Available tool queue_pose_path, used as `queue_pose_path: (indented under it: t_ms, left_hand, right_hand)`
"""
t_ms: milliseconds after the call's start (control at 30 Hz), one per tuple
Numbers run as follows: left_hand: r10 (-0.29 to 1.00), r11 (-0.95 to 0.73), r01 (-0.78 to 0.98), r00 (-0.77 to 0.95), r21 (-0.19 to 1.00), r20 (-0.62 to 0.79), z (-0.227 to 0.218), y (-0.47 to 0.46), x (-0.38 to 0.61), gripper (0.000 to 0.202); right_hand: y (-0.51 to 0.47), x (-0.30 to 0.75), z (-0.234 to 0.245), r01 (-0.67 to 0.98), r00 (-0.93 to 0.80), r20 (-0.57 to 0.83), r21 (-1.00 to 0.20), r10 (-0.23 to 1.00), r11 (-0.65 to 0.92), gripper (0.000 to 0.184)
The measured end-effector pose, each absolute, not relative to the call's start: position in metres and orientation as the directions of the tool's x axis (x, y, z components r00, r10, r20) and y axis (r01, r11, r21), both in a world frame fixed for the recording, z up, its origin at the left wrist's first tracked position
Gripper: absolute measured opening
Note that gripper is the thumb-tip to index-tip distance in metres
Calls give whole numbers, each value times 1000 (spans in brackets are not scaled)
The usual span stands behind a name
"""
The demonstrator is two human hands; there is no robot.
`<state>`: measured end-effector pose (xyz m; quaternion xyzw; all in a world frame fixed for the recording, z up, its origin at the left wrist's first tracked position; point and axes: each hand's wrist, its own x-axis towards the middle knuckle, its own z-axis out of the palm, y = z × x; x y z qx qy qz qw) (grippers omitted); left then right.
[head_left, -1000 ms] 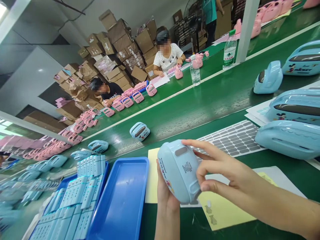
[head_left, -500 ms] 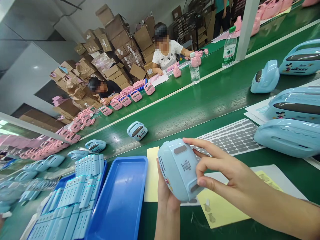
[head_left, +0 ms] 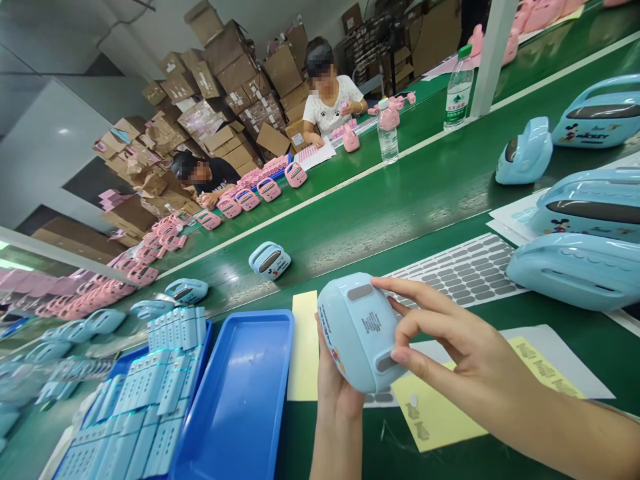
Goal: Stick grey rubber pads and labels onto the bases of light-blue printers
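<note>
My left hand [head_left: 334,390] grips a light blue plastic device [head_left: 357,330] from below, its underside turned up toward me. Two grey oval pads show on that underside, one at the top and one at the lower right. My right hand [head_left: 453,350] rests on the device's right edge, the thumb pressing by the lower pad and the index finger stretched over the upper rim. A sheet of grey oval stickers [head_left: 463,270] lies just behind, and a yellow backing sheet [head_left: 435,417] lies under my right hand.
Two blue trays [head_left: 240,400] stand at the left, one holding several pale blue parts [head_left: 150,400]. More blue devices [head_left: 580,270] lie at the right and one [head_left: 269,260] on the green belt. Two people sit across the belt with pink devices [head_left: 267,189]; water bottles [head_left: 387,132] stand there.
The view has drifted slightly; the blue device sits a little higher in my hands. My right thumb has shifted down onto the lower grey pad area.
</note>
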<state>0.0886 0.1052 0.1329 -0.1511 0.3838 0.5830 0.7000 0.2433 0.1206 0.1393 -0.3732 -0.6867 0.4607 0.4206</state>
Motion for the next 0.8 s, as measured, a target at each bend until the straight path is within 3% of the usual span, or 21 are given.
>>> queue_pose_path:
  t_ms: [200,367,500,600,700,800]
  left_hand:
    - [696,296,-897,-33,328,-718,139,109,89,62]
    - [682,264,-928,-12,261,-731,141,107,87,62]
    - [663,293,-920,-1,261,-748,141,104,87,71]
    - [689,318,-914,40,253,-724,137,103,87,75]
    - [734,338,-904,79,261,-675,128,102,84,74]
    - [801,314,-900,81,301,-593,117,99,84,66]
  right_hand:
    - [125,247,138,116,-488,237,-936,840,331,19]
    - [131,249,142,122,-488,255,-927,835,354,17]
    - [128,246,142,42,-415,323,-927,851,373,13]
    - [120,237,135,-36,-242,466,-881,851,472,11]
    - [111,229,130,-85,-115,407,-913,906,399,37]
    - [105,231,130,-270,-268,80,-963,960,5,73]
